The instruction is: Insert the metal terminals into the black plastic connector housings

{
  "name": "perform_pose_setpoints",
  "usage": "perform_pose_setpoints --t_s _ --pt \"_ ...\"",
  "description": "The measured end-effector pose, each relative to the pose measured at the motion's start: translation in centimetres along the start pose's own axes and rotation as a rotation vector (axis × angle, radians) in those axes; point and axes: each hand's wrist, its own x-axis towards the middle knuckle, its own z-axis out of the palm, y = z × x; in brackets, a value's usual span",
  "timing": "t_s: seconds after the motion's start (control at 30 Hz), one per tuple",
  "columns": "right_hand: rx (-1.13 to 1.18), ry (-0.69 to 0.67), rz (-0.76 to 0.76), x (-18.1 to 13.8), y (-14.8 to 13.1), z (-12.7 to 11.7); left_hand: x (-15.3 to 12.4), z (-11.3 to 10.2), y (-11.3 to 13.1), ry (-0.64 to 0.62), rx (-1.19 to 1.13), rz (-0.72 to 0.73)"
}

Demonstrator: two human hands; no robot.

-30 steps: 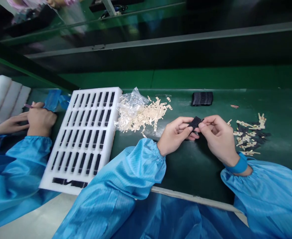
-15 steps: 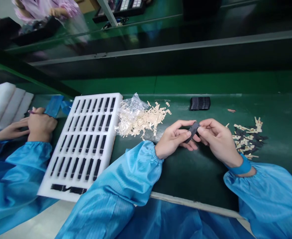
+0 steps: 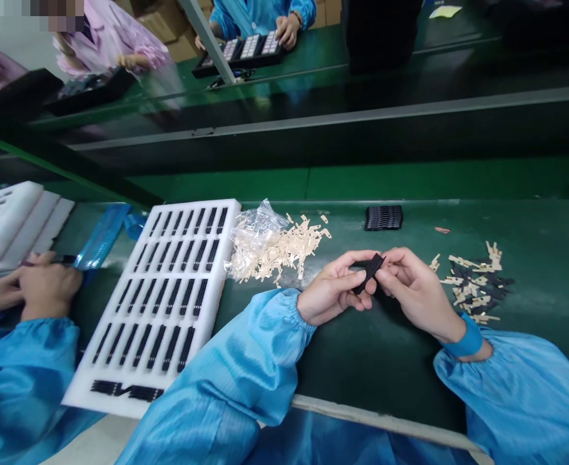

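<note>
Between the thumb and fingers of my left hand (image 3: 330, 290) is a small flat black strip-like part (image 3: 372, 271), tilted with its upper end to the right. My right hand (image 3: 417, 290) pinches at that upper end, where a thin dark sliver shows; fingers partly hide it. Beyond my hands lies a neat row of black slotted parts (image 3: 383, 217). To the right of my right hand is a loose heap of black and gold-coloured pieces (image 3: 478, 284). A larger heap of pale beige flat pieces (image 3: 289, 248), partly under a clear plastic bag (image 3: 259, 223), lies left of my hands.
A white foam tray (image 3: 78, 381) with rows of black parts stands at my left. Past it are a co-worker's hands (image 3: 46, 287), a blue bag (image 3: 100, 239) and stacked white foam trays (image 3: 20, 194). A green post (image 3: 71, 165) slants overhead. Other people work across the line.
My view has tilted up, so the bench sits lower in the picture. The black part has turned to show a narrower side. The co-worker's hands at left have moved further left.
</note>
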Motion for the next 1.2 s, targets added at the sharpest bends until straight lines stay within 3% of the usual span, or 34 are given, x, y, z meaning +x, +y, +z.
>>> perform_pose_setpoints --t_s 0.2,0.9,1.2 --pt "-0.093 0.214 -0.095 0.5 0.0 -1.2 -0.2 0.0 0.2 0.022 0.031 -0.018" --pt "-0.146 0.166 -0.038 0.7 -0.8 -0.6 -0.4 -0.1 0.3 0.044 0.07 -0.064" --pt "0.018 0.216 0.027 0.7 -0.1 -0.6 -0.3 0.2 0.4 0.069 0.09 -0.052"
